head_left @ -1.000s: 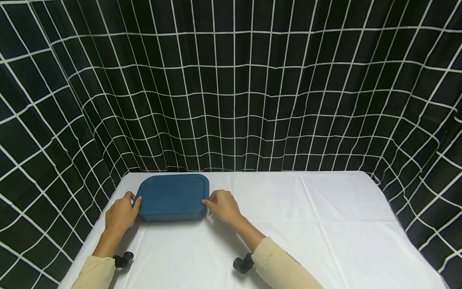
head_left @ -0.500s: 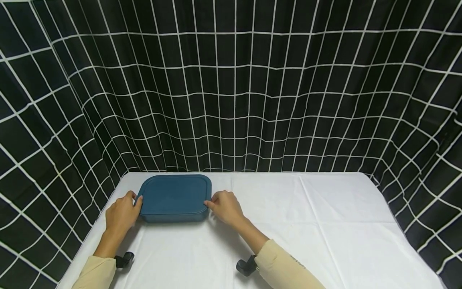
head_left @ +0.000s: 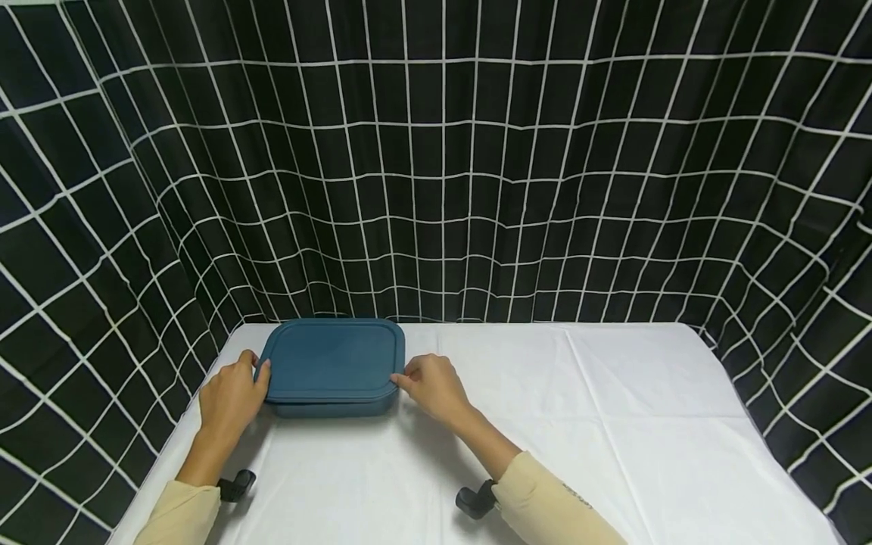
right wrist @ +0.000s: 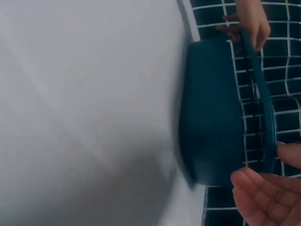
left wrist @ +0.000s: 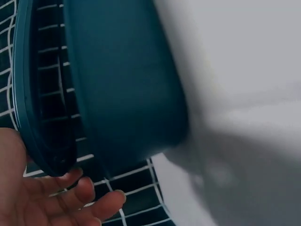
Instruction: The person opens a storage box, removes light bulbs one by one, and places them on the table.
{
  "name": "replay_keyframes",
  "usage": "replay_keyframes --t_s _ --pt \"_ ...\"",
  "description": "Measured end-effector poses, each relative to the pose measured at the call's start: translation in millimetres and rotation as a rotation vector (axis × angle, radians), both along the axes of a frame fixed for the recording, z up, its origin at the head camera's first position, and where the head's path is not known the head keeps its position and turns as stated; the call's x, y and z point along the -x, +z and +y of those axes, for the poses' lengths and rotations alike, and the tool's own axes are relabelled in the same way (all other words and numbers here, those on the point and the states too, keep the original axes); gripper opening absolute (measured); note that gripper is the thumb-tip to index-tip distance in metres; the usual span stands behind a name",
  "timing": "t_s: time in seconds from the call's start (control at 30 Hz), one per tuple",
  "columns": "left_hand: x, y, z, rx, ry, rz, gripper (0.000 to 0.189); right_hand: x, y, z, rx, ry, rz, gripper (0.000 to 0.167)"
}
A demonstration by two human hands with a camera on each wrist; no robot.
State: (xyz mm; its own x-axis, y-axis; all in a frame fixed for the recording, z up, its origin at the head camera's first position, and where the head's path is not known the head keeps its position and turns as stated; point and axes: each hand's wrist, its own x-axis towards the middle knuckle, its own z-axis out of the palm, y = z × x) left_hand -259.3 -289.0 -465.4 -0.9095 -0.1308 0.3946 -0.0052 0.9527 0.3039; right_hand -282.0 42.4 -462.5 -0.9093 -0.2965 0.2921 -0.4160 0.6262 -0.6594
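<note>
Above box [left wrist: 127, 84], rounded blue lid [head_left: 334, 359]

You wear beige sleeves [head_left: 180, 518], the right one with a small dark marking [head_left: 577, 496] (too tiny to read), and a rounded black device [head_left: 238, 485] by each cuff [head_left: 204, 496].

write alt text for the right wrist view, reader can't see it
The right hand, lower right, and the left hand, upper right, hold a blue-green lid away from its matching box, leaving a gap between the two. The box rests on a white cloth, with a dark, white-gridded curtain behind.
</note>
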Motion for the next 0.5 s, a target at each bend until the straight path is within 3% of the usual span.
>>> replay_keyframes --t_s 0.23,0.5 --pt "-9.0 9.1 11.9 0.005 -0.029 -0.01 0.033 -8.0 5.6 19 0.027 0.016 -0.022 0.023" --pt "-22.8 11.1 30.2 0.002 -0.06 -0.003 0.029 -16.2 5.7 42 0.03 0.025 0.0 0.023"
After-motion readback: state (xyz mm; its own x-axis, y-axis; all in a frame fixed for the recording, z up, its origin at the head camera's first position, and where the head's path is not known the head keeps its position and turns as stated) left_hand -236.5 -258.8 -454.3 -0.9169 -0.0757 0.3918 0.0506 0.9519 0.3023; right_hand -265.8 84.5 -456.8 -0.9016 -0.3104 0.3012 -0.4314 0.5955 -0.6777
